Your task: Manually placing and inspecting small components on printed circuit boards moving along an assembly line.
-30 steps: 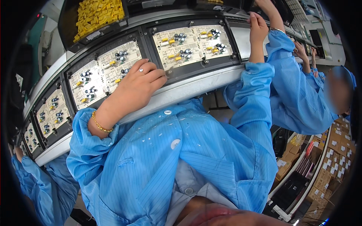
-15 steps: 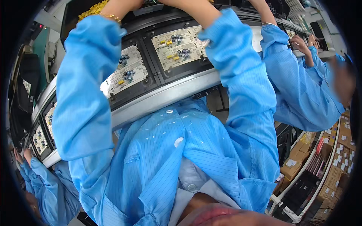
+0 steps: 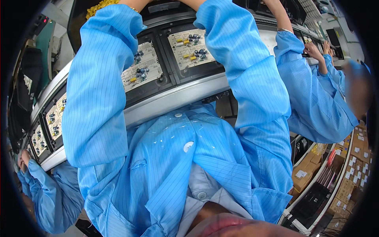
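At the bench's left end, a co-worker's hands (image 3: 24, 158) meet near the front edge; what they grasp, if anything, is too small to tell. Beside them, along the front edge, lie a small circuit board (image 3: 38, 140) and a larger left board (image 3: 54, 118), both carrying dark round capacitors. At the bench's back edge, left of centre, a black bin (image 3: 77, 27) holds a heap of yellow parts (image 3: 99, 7), partly hidden by the left sleeve (image 3: 98, 83). The left wrist (image 3: 136, 3) leaves over the back edge, so whether the left hand grasps or has released anything cannot be told.

Between the arms, a half-covered board (image 3: 144, 65) and a centre board (image 3: 188, 49) sit in black frames behind the front rail (image 3: 177, 93). Both seem well along, with yellow parts and capacitors standing on them; whether more are due, the view cannot settle. Behind them is a dark container (image 3: 173, 10), its contents out of sight. The right wrist (image 3: 193, 3) passes over it; the right hand's fingers are likewise beyond view.

Right of the right sleeve (image 3: 252, 71), a silvery plate (image 3: 267, 40) continues the bench, and cardboard boxes (image 3: 306, 175) fill shelving at lower right.
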Available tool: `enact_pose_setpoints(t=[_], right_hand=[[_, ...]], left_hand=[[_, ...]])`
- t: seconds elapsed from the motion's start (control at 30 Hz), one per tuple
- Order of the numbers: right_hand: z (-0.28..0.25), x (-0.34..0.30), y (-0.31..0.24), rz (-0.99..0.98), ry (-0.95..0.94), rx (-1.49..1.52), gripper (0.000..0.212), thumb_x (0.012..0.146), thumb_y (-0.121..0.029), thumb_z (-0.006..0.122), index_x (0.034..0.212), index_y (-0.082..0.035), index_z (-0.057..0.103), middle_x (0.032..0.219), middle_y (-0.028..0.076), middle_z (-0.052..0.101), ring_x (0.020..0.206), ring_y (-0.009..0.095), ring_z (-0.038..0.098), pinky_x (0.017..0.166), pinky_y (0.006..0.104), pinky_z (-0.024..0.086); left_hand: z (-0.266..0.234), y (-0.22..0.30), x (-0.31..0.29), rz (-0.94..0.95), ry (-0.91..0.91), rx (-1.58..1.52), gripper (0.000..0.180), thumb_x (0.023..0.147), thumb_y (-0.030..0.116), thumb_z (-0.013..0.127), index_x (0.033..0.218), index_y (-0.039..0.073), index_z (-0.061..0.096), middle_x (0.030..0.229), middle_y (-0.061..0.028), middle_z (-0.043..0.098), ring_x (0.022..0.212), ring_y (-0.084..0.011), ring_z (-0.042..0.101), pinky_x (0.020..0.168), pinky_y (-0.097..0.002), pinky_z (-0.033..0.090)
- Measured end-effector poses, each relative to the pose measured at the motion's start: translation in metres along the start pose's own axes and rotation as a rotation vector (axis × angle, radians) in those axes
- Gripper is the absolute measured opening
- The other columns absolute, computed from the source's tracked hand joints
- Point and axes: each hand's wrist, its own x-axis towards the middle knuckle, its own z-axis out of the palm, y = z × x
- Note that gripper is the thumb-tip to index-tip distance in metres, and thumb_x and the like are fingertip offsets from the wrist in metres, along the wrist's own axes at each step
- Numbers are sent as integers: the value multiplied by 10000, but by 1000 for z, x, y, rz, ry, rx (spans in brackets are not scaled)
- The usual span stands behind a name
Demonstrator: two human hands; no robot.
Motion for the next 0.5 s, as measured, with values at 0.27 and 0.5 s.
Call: enact_pose_setpoints(t=[0.27,0.5], right_hand=[[-27,-9,-9,-79,161,-61,119,720,-108,554,655,-55,638,704,150,622,688,298,629,626,384,511],[-90,-48,-18,-42,548,291,120,755,-89,552,710,-13,633,750,140,575,776,289,567,710,379,457]], left_hand=[[-23,-4,-9,-115,186,-97,161,758,178,551,675,109,670,711,-106,662,691,-261,657,596,-366,516],[-62,2,-36,38,378,-165,109,761,142,562,692,70,606,660,-123,619,662,-290,625,608,-387,496]])
